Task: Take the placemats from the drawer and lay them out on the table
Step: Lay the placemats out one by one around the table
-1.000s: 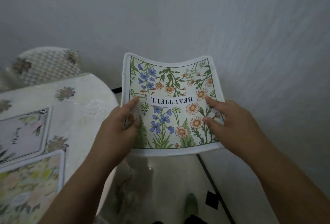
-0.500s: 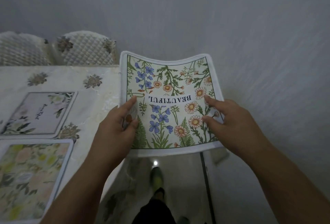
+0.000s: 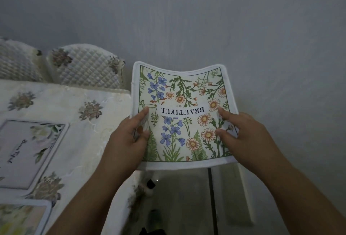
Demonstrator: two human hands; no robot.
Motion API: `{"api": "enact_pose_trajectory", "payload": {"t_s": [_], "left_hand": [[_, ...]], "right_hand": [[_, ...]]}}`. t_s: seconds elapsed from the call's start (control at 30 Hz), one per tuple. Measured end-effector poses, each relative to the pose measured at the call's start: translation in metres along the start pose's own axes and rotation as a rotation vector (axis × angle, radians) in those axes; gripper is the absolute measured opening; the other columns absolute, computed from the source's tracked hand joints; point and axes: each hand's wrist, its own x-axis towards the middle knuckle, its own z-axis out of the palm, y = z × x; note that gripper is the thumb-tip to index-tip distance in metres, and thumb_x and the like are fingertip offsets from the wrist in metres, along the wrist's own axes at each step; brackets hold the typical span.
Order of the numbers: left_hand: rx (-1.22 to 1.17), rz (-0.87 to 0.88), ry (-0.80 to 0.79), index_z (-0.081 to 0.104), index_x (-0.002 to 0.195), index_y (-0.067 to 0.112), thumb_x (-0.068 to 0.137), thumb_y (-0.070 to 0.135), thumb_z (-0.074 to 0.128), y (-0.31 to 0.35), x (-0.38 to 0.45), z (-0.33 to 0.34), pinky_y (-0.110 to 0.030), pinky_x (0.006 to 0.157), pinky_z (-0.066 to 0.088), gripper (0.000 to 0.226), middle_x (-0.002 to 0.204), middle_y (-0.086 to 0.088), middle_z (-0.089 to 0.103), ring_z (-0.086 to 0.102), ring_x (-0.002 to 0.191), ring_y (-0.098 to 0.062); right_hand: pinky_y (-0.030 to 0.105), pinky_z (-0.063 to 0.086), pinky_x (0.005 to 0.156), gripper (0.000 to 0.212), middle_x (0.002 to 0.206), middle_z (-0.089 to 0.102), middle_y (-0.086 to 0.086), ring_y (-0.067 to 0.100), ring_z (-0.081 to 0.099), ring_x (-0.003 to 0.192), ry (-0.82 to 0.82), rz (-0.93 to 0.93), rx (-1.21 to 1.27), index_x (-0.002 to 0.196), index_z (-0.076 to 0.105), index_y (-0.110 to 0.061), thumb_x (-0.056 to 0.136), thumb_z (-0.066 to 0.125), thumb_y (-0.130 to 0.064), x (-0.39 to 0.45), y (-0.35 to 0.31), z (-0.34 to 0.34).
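Note:
I hold a floral placemat (image 3: 184, 101) with the word BEAUTIFUL upside down in the air, just right of the table's corner. My left hand (image 3: 129, 139) grips its left edge, thumb on top. My right hand (image 3: 243, 137) grips its right edge the same way. The mat sags a little in the middle. Two other placemats lie on the table (image 3: 74, 101): a pale one with dark leaves (image 3: 24, 152) and a yellowish floral one (image 3: 20, 218) at the bottom left.
The table wears a cream lace cloth with flower motifs. Two chairs with quilted covers (image 3: 88, 68) stand behind it against the grey wall (image 3: 187, 19). Below the held mat lies a shiny floor (image 3: 187, 197) with a dark seam.
The view has swung further toward the table, so more of the tabletop and chairs shows. Both hands keep the same grip on the mat.

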Motion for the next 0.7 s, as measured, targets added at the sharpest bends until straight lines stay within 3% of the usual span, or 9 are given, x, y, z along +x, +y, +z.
{"api": "enact_pose_trajectory", "payload": {"t_s": [0.2, 0.33, 0.47, 0.6, 0.7], "left_hand": [[0.046, -0.045, 0.045, 0.043, 0.147, 0.047, 0.098, 0.019, 0.062, 0.004, 0.066, 0.004, -0.006, 0.082, 0.037, 0.059, 0.112, 0.033, 0.049, 0.044, 0.101, 0.027], [0.056, -0.134, 0.129, 0.043, 0.148, 0.046, 0.099, 0.020, 0.061, 0.007, 0.104, 0.025, -0.017, 0.085, 0.044, 0.059, 0.112, 0.033, 0.048, 0.045, 0.102, 0.022], [0.056, -0.209, 0.248, 0.043, 0.147, 0.047, 0.099, 0.021, 0.061, 0.021, 0.140, 0.033, -0.016, 0.088, 0.044, 0.058, 0.113, 0.034, 0.048, 0.046, 0.105, 0.021], [-0.017, -0.299, 0.409, 0.047, 0.144, 0.051, 0.098, 0.021, 0.063, 0.028, 0.164, 0.030, -0.034, 0.099, 0.050, 0.057, 0.120, 0.029, 0.053, 0.054, 0.112, 0.007], [-0.043, -0.366, 0.499, 0.048, 0.143, 0.050, 0.098, 0.020, 0.064, 0.025, 0.174, 0.025, -0.029, 0.096, 0.050, 0.057, 0.123, 0.027, 0.056, 0.056, 0.114, 0.004]], "right_hand": [[0.005, 0.041, 0.074, 0.057, 0.116, 0.050, -0.011, 0.004, 0.054, 0.100, -0.041, -0.012, 0.067, 0.145, 0.046, -0.035, 0.093, 0.067, -0.026, 0.084, 0.003, 0.007], [0.021, 0.053, 0.085, 0.056, 0.124, 0.057, -0.006, 0.007, 0.058, 0.102, -0.112, -0.062, 0.110, 0.143, 0.050, -0.033, 0.091, 0.070, -0.025, 0.159, 0.015, 0.017], [0.016, 0.045, 0.081, 0.056, 0.118, 0.054, -0.010, 0.003, 0.054, 0.096, -0.230, -0.137, 0.142, 0.142, 0.050, -0.035, 0.091, 0.070, -0.026, 0.237, 0.017, 0.027], [0.011, 0.041, 0.075, 0.055, 0.115, 0.053, -0.012, -0.001, 0.055, 0.091, -0.333, -0.203, 0.217, 0.140, 0.054, -0.034, 0.089, 0.072, -0.024, 0.303, 0.001, 0.033], [0.011, 0.045, 0.076, 0.053, 0.115, 0.054, -0.014, -0.005, 0.057, 0.089, -0.414, -0.267, 0.228, 0.138, 0.056, -0.036, 0.089, 0.073, -0.024, 0.339, -0.015, 0.046]]}}
